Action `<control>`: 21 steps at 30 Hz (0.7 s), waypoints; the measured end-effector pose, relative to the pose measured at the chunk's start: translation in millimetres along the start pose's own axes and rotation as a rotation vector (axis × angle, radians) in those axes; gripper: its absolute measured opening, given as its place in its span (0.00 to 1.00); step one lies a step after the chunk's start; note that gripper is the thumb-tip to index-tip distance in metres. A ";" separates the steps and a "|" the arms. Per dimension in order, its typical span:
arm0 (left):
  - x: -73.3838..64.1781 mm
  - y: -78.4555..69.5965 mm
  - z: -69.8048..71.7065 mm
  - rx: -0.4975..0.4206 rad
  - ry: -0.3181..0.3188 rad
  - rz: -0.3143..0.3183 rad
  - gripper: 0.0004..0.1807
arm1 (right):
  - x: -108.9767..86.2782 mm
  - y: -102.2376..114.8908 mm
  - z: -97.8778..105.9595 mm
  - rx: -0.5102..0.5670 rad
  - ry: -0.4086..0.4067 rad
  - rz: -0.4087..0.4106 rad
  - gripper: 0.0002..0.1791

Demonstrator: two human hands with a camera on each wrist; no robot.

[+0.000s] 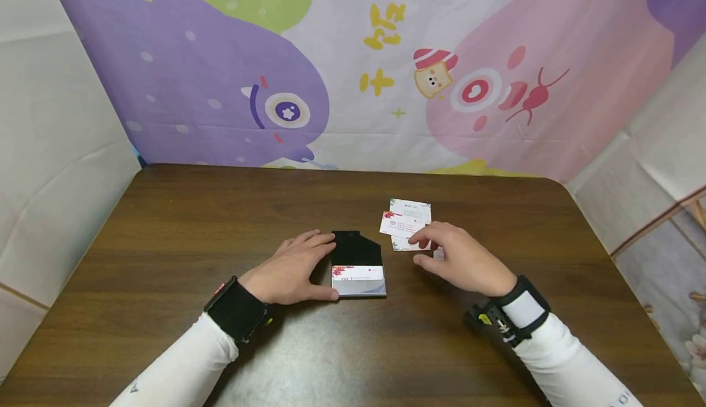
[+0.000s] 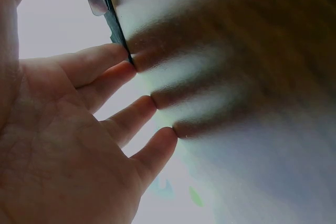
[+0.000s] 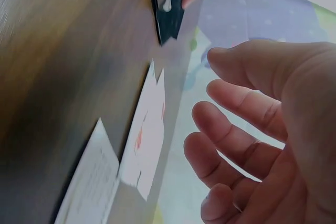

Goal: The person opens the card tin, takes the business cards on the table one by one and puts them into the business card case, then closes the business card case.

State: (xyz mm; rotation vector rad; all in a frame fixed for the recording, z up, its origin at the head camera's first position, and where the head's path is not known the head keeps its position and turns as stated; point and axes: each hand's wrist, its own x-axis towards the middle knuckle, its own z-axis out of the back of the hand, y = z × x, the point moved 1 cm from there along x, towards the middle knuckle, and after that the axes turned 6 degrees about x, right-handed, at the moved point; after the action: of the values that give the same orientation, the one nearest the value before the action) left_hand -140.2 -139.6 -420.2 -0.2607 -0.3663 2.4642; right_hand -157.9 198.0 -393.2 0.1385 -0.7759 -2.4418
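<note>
A black card holder (image 1: 357, 249) lies on the table with its flap opened away from me, a white business card with red flowers (image 1: 361, 273) in its pocket. Along the holder's left side rests my left hand (image 1: 292, 269), fingers extended and thumb at the lower left corner. In the left wrist view, fingertips (image 2: 167, 137) touch the tabletop beside the holder's dark edge. My right hand (image 1: 463, 260) hovers beside overlapping white cards, fingers loosely bent with nothing between them. The top card (image 1: 394, 224) bears red flowers; the card beneath (image 1: 412, 206) has leafy corners.
Another white card (image 1: 438, 253) shows partly from under the right hand, and a card (image 3: 89, 182) lies nearer the right wrist camera. The brown wooden table (image 1: 220, 211) meets a cartoon-printed cloth (image 1: 353, 119) at its back edge.
</note>
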 end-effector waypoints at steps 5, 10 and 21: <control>-0.2 0.0 -0.2 -0.001 -0.002 0.000 0.53 | -8.5 -8.4 9.5 -0.006 -0.026 -0.033 0.17; -0.3 0.4 -1.3 -0.007 -0.005 0.000 0.53 | -18.2 -20.3 15.3 -0.021 -0.028 -0.100 0.18; -0.8 -0.3 -1.0 -0.008 -0.005 0.003 0.53 | -39.6 -45.2 23.5 -0.061 -0.040 -0.167 0.20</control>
State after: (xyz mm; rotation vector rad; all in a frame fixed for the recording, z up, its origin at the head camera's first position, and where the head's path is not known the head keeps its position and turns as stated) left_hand -139.1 -139.7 -420.9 -0.2592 -0.3780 2.4669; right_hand -153.0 261.7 -401.8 0.1370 -0.7325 -2.6305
